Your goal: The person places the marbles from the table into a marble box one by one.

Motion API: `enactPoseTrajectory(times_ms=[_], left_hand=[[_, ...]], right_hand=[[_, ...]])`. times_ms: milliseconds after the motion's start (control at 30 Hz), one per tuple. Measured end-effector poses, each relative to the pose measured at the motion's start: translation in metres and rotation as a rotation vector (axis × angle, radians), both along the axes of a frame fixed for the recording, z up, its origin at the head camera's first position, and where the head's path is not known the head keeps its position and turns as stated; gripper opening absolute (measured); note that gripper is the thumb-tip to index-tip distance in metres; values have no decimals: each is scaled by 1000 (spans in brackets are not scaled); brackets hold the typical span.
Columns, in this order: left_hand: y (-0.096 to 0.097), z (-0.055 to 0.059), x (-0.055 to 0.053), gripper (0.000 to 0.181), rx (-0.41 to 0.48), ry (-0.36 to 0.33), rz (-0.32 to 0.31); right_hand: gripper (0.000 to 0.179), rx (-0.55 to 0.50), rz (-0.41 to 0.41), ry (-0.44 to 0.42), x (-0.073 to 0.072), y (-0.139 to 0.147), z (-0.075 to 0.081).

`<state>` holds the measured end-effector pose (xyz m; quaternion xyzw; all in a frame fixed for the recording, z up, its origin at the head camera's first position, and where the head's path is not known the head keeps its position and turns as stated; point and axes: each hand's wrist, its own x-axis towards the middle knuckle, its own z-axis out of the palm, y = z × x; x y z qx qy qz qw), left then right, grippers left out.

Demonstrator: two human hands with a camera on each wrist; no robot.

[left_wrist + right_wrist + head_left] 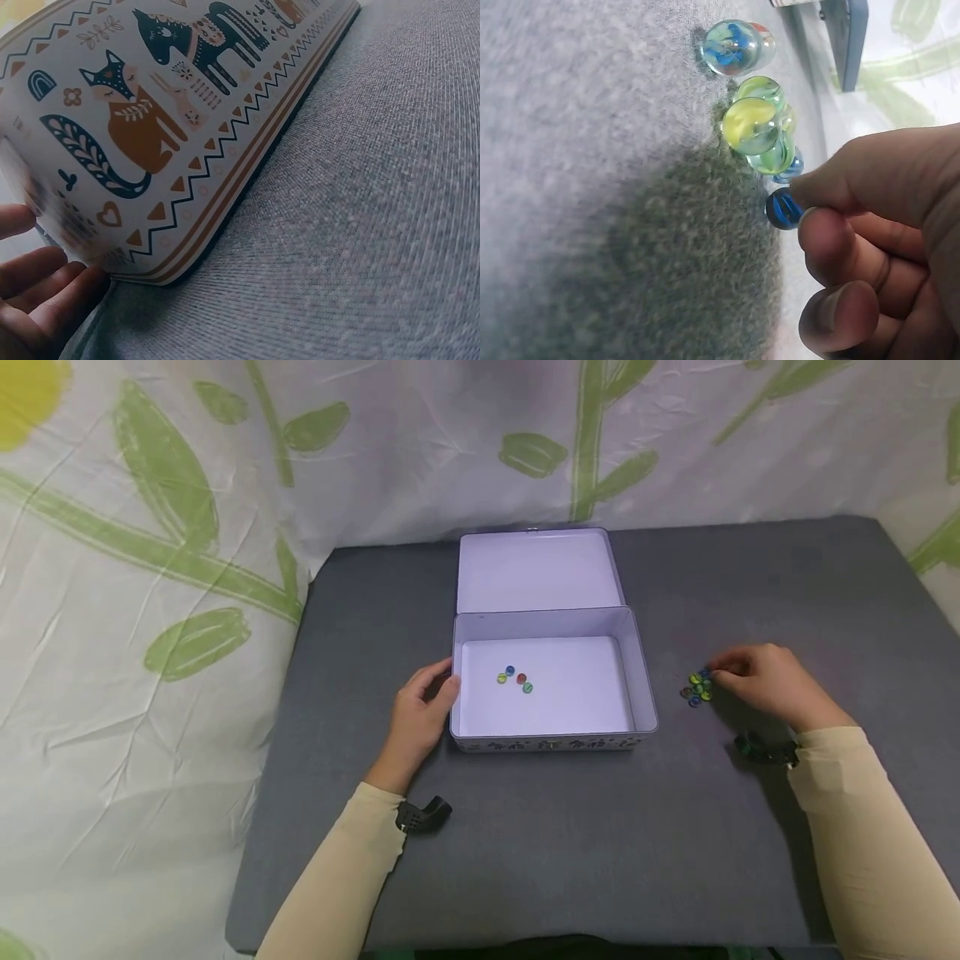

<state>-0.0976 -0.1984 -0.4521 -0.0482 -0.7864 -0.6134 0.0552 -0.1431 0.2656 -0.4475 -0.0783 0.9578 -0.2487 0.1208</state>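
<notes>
A shallow metal box point(553, 742) with its lid point(538, 571) open stands on the table; the left wrist view shows a fox and a horse printed on its side. My left hand point(417, 714) holds the box's left wall, its thumb over the rim and its other fingers against the outside. Inside lie a yellow-green marble point(502, 678), a blue marble point(510, 671), a red marble point(521, 678) and a green marble point(528, 688). Right of the box, my right hand point(765, 683) pinches a dark blue marble point(784, 208) between thumb and finger, beside a cluster of glass marbles point(751, 126).
The dark grey table point(525, 843) carries the box near its middle. A white curtain point(420, 452) with painted green leaves hangs behind and to the left. Each wrist wears a small black camera, one left camera point(423, 814) and one right camera point(765, 750).
</notes>
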Motion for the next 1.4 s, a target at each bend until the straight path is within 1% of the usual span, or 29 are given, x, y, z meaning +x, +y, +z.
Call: enactPoseTrajectory(times_ms=[300, 433, 600, 700, 900, 1200, 1400], left_hand=[[3, 3, -2, 39, -42, -8, 5], [3, 4, -3, 39, -57, -15, 7], [4, 4, -2, 39, -52, -20, -2], [4, 3, -2, 40, -49, -35, -2], [3, 2, 0, 41, -60, -53, 4], [1, 5, 2, 41, -54, -45, 7], [0, 6, 3, 40, -51, -34, 4]], right_hand=[[33, 18, -20, -9, 7, 2, 2], [32, 20, -28, 7, 8, 2, 4], [33, 17, -34, 21, 7, 0, 10], [32, 10, -26, 33, 5, -4, 14], [33, -19, -8, 44, -3, -18, 26], [37, -63, 27, 75, -15, -48, 54], [35, -85, 57, 102, -21, -67, 65]])
